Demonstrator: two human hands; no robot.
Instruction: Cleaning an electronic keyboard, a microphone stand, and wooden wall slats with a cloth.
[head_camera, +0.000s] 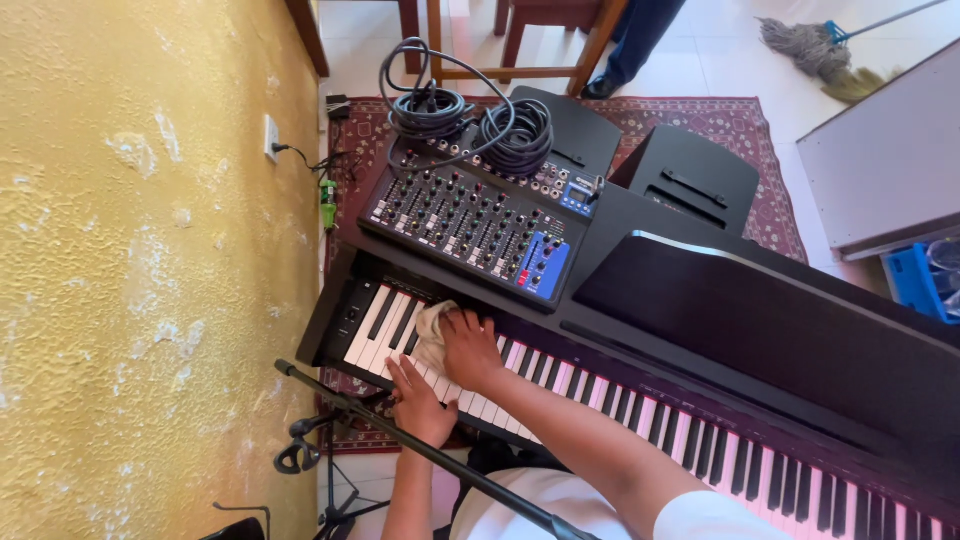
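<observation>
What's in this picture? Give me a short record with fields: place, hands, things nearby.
place: digital piano beside a yellow wall, on a red rug
right hand: presses a pale cloth on the keys
left hand: rests on the white keys near the piano's left end
on the piano: mixer with coiled cables
in front: mic stand
behind: chair legs, mop, a person's leg
</observation>
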